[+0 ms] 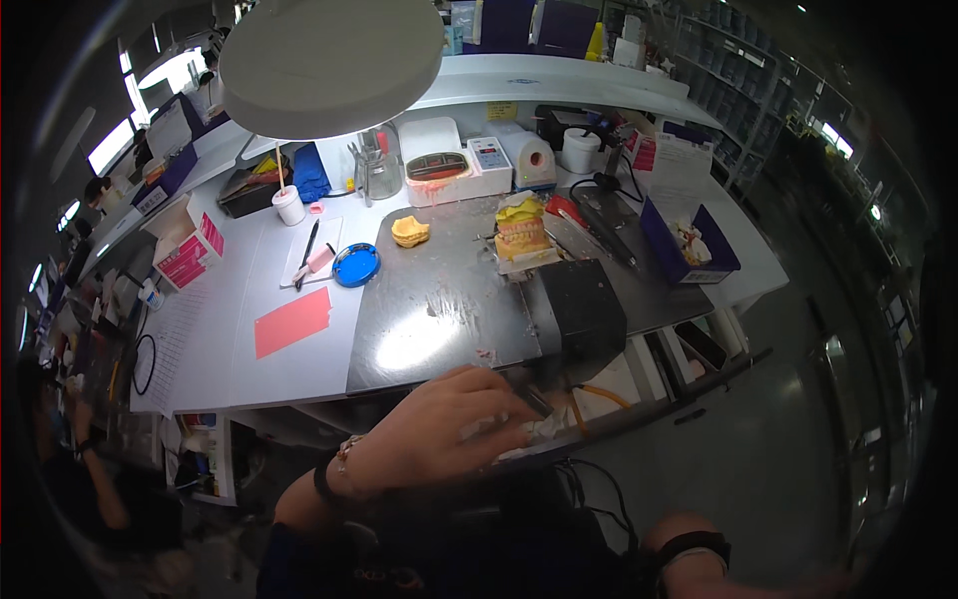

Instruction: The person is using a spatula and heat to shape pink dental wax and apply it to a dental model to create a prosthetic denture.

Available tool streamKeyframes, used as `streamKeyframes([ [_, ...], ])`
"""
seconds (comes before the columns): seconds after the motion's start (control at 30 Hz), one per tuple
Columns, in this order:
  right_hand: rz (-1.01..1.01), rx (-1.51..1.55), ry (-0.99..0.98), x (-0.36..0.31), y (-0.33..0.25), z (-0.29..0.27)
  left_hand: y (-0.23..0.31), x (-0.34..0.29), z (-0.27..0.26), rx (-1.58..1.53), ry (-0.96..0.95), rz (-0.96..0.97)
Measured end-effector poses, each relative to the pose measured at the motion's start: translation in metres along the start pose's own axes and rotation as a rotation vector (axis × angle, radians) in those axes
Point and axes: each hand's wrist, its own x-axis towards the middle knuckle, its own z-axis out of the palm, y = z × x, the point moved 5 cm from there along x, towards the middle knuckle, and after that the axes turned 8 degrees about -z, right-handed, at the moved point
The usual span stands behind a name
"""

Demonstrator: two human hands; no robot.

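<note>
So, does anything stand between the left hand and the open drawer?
Nothing visible does: the left hand overlaps the left part of the open drawer in view. A dark object, too blurred to identify, shows beside the hand.

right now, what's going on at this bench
The person's left hand is over an open drawer at the bench's front edge, its fingers beside a dark object; blur hides whether they grip it. The right wrist shows near the picture's lower edge, away from the bench. On the dark work surface, a tooth model stands, with a yellowish cast to its left. Further left lie a blue round dish and a pink sheet.
</note>
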Motion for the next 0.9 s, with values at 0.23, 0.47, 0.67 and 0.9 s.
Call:
streamKeyframes([
  [0.23,0.236,-0.336,0.022,-0.059,0.102,-0.07,-0.037,0.101,0.03,0.308,0.446,0.035],
  [0.47,0.756,-0.771,-1.559,-0.275,0.196,-0.173,-0.044,0.132,0.046,0.38,0.544,-0.011],
  [0.67,0.791,-0.786,-1.255,-0.278,0.187,-0.175,-0.041,0.129,0.043,0.337,0.535,-0.07],
  [0.9,0.753,-0.863,-1.272,-0.26,0.179,-0.175,-0.043,0.128,0.037,0.288,0.511,-0.021],
])
